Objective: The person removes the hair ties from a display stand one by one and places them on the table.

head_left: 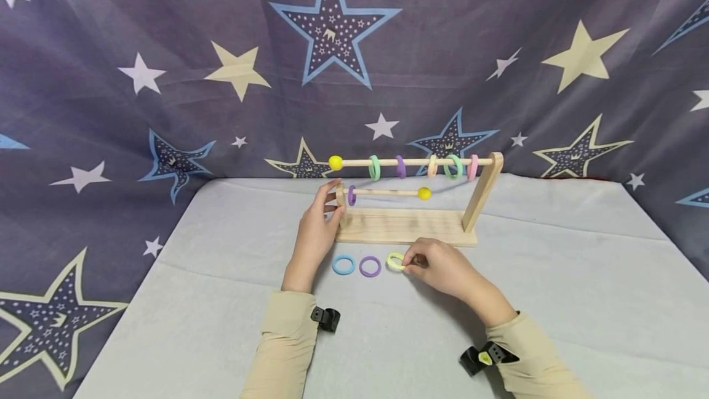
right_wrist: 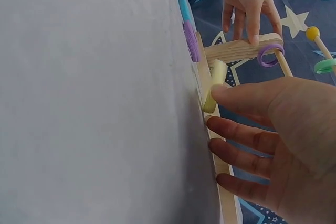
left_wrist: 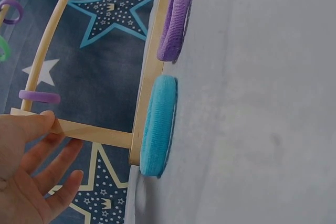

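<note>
My left hand (head_left: 318,226) holds the short upright post of a wooden stand (head_left: 407,226), thumb on one side and fingers on the other. On that post's rod hangs a purple hair tie (head_left: 351,195), close to my left fingertips. My right hand (head_left: 443,266) pinches the edge of a pale yellow hair tie (head_left: 394,261) in front of the stand; in the right wrist view the thumb presses on this yellow tie (right_wrist: 214,87). Left of it on the table lie another purple hair tie (head_left: 370,266) and a blue hair tie (head_left: 343,265), whose ribbed cloth shows in the left wrist view.
Several hair ties, among them a purple one (head_left: 400,167) and a pink one (head_left: 472,168), hang along the upper rod. Yellow balls (head_left: 335,162) cap the rod ends. A pale cloth covers the table (head_left: 221,337); behind it hangs a star-patterned curtain (head_left: 183,11).
</note>
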Available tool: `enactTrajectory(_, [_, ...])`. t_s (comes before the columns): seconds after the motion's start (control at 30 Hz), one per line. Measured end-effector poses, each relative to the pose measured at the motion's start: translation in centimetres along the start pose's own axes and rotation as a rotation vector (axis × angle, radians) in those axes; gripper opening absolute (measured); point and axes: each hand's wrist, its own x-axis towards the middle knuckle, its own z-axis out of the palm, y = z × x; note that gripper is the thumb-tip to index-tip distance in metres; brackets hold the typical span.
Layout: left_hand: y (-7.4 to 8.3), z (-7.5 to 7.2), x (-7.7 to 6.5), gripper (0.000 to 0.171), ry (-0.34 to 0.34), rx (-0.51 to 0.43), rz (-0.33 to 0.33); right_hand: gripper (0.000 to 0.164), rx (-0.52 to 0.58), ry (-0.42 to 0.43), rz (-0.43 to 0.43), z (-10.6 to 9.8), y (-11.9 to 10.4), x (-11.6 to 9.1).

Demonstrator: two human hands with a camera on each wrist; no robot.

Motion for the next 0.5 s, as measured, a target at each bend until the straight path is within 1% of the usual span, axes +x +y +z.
enactTrajectory(0.1, [0.02,0.07,-0.04,0.057,-0.003,-0.002,-0.001,0.011,0.020,-0.013,0.018,0.00,0.21,-0.01])
enactTrajectory(0.2, [0.03,0.12,-0.03,0.057,-0.005,-0.007,0.006,0.011,0.039,-0.007,0.035,-0.15,0.38,-0.02])
enactTrajectory(0.37, [-0.08,0.14,0.04,0.056,0.001,-0.017,0.027,0.012,0.061,0.037,0.044,-0.45,0.41,0.26])
enactTrajectory(0.5, [-0.15,0.04,0.06,0.056,0.004,-0.020,0.030,0.013,0.075,0.071,0.051,-0.65,0.03,0.71])
